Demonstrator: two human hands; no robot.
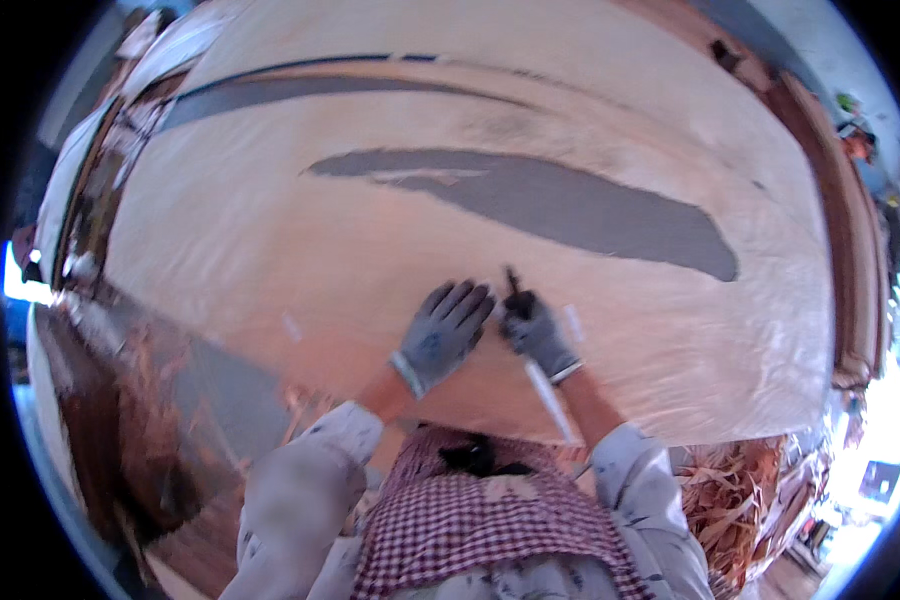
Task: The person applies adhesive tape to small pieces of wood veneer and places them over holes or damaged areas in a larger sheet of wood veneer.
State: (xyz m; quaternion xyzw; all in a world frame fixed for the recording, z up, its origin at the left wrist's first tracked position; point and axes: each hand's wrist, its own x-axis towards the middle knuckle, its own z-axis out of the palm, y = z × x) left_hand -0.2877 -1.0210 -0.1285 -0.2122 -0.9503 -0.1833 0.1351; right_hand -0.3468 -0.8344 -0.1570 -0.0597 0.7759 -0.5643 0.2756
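A large, pale tan sheet of wood veneer (370,230) spreads out in front of me. My left hand (440,332), in a grey glove with dark fingers, lies flat on it with the fingers stretched out. Just to its right, my gloved right hand (537,333) is closed around a slim dark tool (511,278) that looks like a knife. The tool's tip points away from me; the rest is hidden in the fist. A narrow white strip (550,402) lies below the right wrist, partly beside the forearm.
A long, ragged hole showing grey (560,205) crosses the sheet beyond my hands. A narrower grey gap (320,95) lies farther off. Torn veneer scraps (735,500) are heaped at the lower right. Brown stacked sheets (850,250) stand along the right edge.
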